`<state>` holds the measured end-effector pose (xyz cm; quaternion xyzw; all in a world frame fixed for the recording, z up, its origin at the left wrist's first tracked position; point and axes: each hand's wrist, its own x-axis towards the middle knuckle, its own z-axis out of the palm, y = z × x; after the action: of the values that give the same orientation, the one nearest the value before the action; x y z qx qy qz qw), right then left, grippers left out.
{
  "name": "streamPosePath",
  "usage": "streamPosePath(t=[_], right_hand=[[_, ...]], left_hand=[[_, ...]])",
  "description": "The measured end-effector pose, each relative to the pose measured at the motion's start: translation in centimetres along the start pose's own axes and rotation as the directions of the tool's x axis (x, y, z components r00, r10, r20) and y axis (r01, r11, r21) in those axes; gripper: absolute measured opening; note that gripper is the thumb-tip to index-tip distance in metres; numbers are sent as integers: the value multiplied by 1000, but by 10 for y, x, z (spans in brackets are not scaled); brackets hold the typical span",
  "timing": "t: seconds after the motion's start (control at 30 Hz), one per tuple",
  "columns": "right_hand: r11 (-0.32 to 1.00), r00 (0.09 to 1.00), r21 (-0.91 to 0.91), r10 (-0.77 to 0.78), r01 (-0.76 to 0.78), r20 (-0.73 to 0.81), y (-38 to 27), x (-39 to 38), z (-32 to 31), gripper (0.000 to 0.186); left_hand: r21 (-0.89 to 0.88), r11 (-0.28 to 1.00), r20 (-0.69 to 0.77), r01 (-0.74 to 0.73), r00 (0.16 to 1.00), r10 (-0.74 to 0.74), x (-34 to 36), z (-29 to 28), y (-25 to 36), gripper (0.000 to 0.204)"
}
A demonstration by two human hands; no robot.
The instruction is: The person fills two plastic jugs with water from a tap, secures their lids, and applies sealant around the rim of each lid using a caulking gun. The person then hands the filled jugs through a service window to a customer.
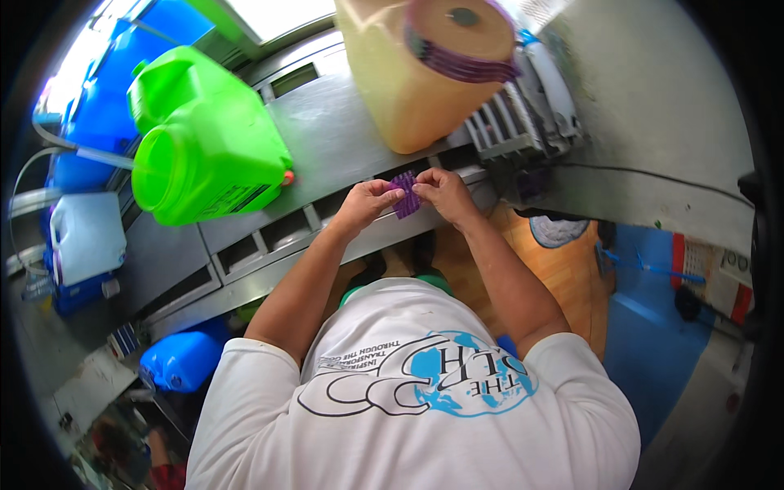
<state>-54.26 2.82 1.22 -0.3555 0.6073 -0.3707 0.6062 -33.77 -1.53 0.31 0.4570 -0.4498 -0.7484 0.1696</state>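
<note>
Between my hands is a small, flat purple strip with a printed pattern, apparently thin plastic film. Its left edge is pinched by the thumb and fingers of my left hand. My right hand grips the opposite edge the same way. Just beyond them, on the steel counter, stands a large yellowish jug. A purple band of similar look wraps around its lid. To the left, a bright green jug lies tilted, its wide round mouth towards me and a clear tube at the opening.
Blue containers line the far left, with a whitish jug nearer. A blue bottle sits lower left. A metal rack stands right of the yellowish jug, beside a pale wall with a dark cable. Part of another person shows bottom left.
</note>
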Motion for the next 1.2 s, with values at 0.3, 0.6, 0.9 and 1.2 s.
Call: streamPosePath(t=[0.3,0.6,0.9,1.2], right_hand=[[991,943,-131,48,-5,330,5,75,97,18],[974,951,-223,26,45,309,14,134,175,20],[985,984,-50,170,-167,60,30,158,210,16],[849,989,-518,-41,109,141,15,146,247,25]], left_hand=[[-119,990,-370,72,922,-112,-38,-114,-72,22],[-183,975,-497,123,845,-199,-29,-166,-103,18],[-386,920,-501,63,823,-266,-27,-176,-92,26],[95,986,-625,134,779,-45,-18,-186,-110,41]])
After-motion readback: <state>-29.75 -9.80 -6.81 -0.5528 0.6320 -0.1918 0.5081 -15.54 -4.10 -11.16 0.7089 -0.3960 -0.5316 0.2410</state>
